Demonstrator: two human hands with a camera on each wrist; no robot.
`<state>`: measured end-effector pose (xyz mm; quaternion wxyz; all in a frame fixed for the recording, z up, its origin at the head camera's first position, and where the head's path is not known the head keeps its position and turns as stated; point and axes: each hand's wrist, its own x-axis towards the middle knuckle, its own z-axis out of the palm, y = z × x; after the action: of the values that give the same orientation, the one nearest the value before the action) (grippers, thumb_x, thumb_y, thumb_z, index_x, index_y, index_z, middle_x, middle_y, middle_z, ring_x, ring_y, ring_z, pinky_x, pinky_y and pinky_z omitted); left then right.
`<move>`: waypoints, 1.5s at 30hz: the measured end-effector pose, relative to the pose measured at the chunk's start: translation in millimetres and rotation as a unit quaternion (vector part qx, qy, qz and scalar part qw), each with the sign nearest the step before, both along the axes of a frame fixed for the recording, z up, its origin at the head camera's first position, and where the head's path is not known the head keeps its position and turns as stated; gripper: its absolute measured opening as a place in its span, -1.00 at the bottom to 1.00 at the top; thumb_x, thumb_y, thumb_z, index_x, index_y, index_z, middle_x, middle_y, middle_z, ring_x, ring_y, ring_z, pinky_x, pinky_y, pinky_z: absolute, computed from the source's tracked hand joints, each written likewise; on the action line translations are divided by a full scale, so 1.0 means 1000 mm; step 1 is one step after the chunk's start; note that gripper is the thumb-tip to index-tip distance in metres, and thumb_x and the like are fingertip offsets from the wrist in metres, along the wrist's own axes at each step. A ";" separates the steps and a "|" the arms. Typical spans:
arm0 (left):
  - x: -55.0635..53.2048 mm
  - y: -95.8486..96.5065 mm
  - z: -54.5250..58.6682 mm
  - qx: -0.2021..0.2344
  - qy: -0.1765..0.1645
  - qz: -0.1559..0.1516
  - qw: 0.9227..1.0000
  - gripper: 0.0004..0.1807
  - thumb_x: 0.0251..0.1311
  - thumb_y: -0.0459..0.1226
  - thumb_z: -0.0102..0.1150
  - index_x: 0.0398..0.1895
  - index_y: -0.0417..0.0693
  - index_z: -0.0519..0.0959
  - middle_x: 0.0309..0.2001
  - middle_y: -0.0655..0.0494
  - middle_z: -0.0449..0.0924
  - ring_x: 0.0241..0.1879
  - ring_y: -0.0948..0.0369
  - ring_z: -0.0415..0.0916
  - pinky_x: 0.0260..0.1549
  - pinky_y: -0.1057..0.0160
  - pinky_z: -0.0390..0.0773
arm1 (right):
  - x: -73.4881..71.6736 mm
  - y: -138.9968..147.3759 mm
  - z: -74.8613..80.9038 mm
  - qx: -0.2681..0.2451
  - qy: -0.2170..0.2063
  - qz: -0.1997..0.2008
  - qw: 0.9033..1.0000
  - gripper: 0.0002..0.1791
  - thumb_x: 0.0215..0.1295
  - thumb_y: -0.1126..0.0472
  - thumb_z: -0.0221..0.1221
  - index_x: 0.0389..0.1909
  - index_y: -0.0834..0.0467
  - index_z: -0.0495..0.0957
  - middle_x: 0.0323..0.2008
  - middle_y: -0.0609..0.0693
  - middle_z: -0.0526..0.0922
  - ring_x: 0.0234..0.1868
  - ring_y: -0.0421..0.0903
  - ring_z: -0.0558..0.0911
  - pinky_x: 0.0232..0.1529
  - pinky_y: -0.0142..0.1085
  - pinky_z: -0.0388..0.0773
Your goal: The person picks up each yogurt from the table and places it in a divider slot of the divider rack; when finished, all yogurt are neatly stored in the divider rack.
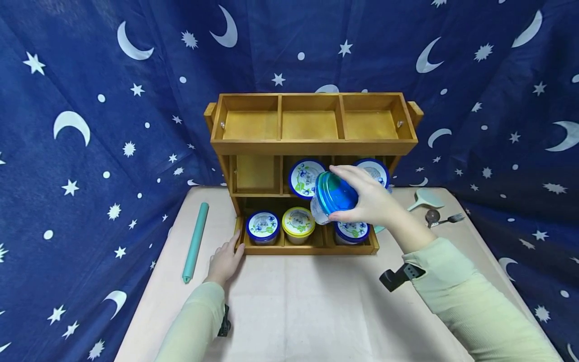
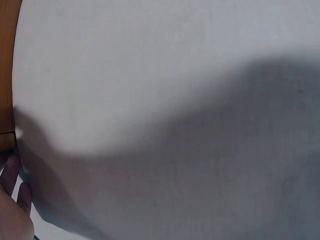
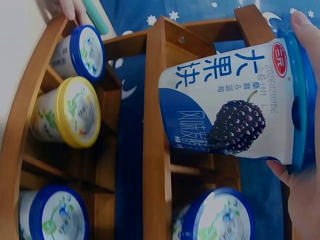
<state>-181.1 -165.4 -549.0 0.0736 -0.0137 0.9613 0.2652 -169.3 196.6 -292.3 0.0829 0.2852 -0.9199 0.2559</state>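
My right hand grips a yogurt cup by its blue lid, thumb and fingers spread around the rim. The cup is tilted in front of the middle tier of a wooden rack, its white and blue side showing a blackberry picture. My left hand touches the rack's lower left front corner with its fingers. In the bottom tier stand a blue-lidded cup, a yellow-lidded cup and another blue-lidded cup. Two more blue-lidded cups sit in the middle tier, one at the centre, one at the right.
A teal rolled stick lies on the table left of the rack. To the right are a pale green scoop-like utensil, a small dark round thing and a dark fork. A starry blue cloth hangs behind.
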 end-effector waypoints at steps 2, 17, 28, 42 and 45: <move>0.001 0.001 0.000 -0.001 -0.001 0.000 1.000 -0.37 0.40 0.10 -0.30 0.48 0.21 -0.01 0.27 -0.15 0.31 0.07 -0.13 0.33 -0.02 -0.18 0.30 | -0.001 -0.006 -0.001 -0.007 0.011 0.010 1.000 0.06 -0.18 -0.09 0.47 0.37 0.15 0.21 0.33 0.13 0.23 0.33 0.16 0.19 0.14 0.26 0.26; 0.002 0.002 0.001 -0.005 -0.002 -0.001 1.000 -0.37 0.40 0.10 -0.32 0.48 0.21 -0.02 0.22 -0.15 0.35 0.02 -0.11 0.34 -0.06 -0.16 0.31 | -0.009 -0.046 -0.008 -0.034 0.028 0.051 0.998 0.06 -0.19 -0.12 0.47 0.37 0.12 0.21 0.34 0.11 0.20 0.31 0.10 0.17 0.06 0.12 0.43; 0.004 0.003 0.002 -0.012 0.012 0.001 1.000 -0.39 0.41 0.07 -0.28 0.47 0.18 0.02 0.20 -0.15 0.38 0.04 -0.12 0.36 -0.10 -0.14 0.34 | -0.013 -0.071 -0.009 -0.047 0.054 0.079 0.994 0.09 -0.21 -0.11 0.49 0.36 0.13 0.20 0.33 0.07 0.20 0.32 0.07 0.15 0.10 0.08 0.41; 0.001 0.001 -0.003 -0.013 0.014 -0.004 1.000 -0.37 0.40 0.10 -0.31 0.48 0.18 0.01 0.19 -0.16 0.39 0.03 -0.13 0.36 -0.12 -0.15 0.34 | -0.032 -0.104 -0.023 -0.065 0.186 0.097 0.976 0.14 -0.29 -0.16 0.51 0.32 0.24 0.22 0.29 0.19 0.23 0.29 0.12 0.21 0.25 -0.01 0.25; 0.000 0.001 -0.003 -0.013 0.013 -0.003 1.000 -0.38 0.40 0.10 -0.32 0.48 0.20 0.01 0.19 -0.16 0.38 0.01 -0.14 0.37 -0.12 -0.15 0.33 | -0.036 -0.110 -0.030 -0.073 0.220 0.096 0.968 0.15 -0.32 -0.15 0.52 0.30 0.26 0.22 0.27 0.23 0.24 0.27 0.15 0.23 0.26 -0.03 0.25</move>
<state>-180.8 -164.5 -552.5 0.0619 -0.0078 0.9655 0.2527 -204.8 86.9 -322.1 0.2791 0.4146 -0.8262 0.2600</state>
